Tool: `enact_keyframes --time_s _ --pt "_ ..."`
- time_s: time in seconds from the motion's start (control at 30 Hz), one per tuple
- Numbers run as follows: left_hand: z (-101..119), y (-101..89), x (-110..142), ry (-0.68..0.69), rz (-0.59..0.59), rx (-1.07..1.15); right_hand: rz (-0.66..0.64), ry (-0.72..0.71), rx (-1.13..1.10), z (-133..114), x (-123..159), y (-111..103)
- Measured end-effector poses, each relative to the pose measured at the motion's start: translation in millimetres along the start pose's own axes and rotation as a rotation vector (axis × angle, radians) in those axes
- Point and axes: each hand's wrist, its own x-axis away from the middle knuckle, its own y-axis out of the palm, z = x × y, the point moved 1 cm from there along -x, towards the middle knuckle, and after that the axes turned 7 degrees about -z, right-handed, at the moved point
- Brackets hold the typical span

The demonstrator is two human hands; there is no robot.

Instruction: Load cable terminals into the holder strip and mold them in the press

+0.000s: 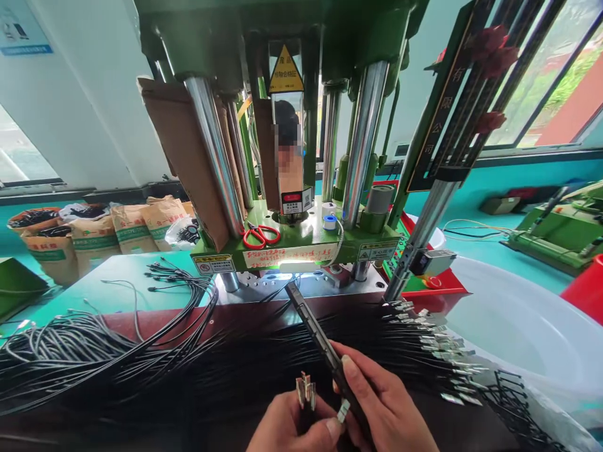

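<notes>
My left hand [287,430] is closed on a small bunch of black wires whose metal terminals [306,389] stick up from my fist. My right hand [377,402] grips a long black bar-shaped tool [313,326] that slants up toward the base of the green press machine [301,242]. Between thumb and finger sits one more metal terminal [343,410]. Both hands hover over a thick spread of black wires [188,370] lying across the bench.
Red scissors [260,235] and tape rolls [329,216] lie on the press's green platform. Wire ends with metal terminals [438,339] fan out at right beside a white basin [527,326]. Brown paper sacks [94,235] stand at left. Another person shows behind the press.
</notes>
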Motion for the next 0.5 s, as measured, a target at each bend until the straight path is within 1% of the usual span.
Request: enact_keyframes --time_s 0.2,0.4,0.5 --pt "3.9 3.5 -0.2 -0.035 0.079 0.013 -0.046 0.021 0.024 2.1 0.3 -5.6" --pt "8.6 3.2 -2.3 -0.081 0.098 -0.078 -0.047 0.025 0.049 3.1 1.6 -3.8" --pt "6.2 3.1 -3.8 -0.084 0.092 -0.018 -0.032 0.014 0.071 4.8 2.6 -1.8"
